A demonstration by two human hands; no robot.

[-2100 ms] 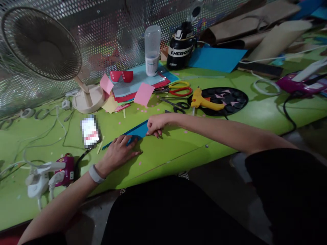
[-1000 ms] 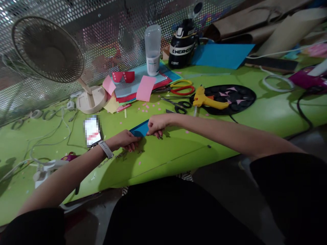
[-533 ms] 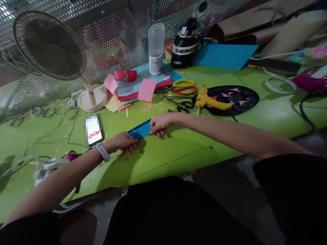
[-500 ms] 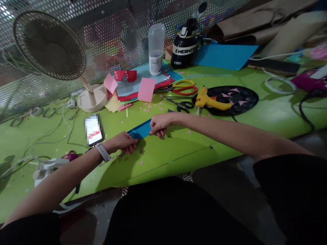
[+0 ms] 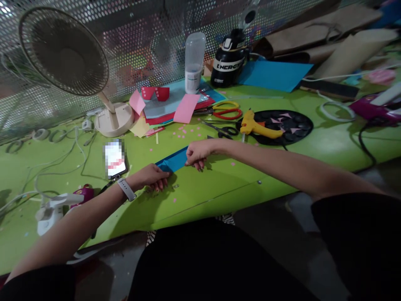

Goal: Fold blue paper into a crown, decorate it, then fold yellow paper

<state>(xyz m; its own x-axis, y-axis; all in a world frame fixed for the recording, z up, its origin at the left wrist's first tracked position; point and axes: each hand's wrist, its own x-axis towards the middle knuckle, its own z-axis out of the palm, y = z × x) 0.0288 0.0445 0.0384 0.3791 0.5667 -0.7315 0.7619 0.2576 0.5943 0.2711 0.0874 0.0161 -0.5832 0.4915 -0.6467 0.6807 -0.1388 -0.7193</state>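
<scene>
A narrow strip of blue paper (image 5: 177,160), with a darker edge along its far side, stretches between my hands just over the green table. My left hand (image 5: 153,176) pinches its left end between thumb and fingers. At the other end, my right hand (image 5: 198,154) is closed on the paper with curled fingers. Part of the strip near my left thumb looks creased. Both ends are hidden by my fingers. Beyond my right hand lie black-handled scissors (image 5: 226,132) and a yellow glue gun (image 5: 261,128).
A phone (image 5: 115,159) lies by my left wrist, with a fan (image 5: 114,119) behind it. Pink paper (image 5: 186,108), red-and-yellow-handled scissors (image 5: 228,110), a clear bottle (image 5: 193,62), a black flask (image 5: 226,67) and a black oval tray (image 5: 300,127) stand along the back. Cables trail at the left.
The view has shifted slightly. Both hands keep their grip on the blue paper strip, and slightly more of it shows between them.
</scene>
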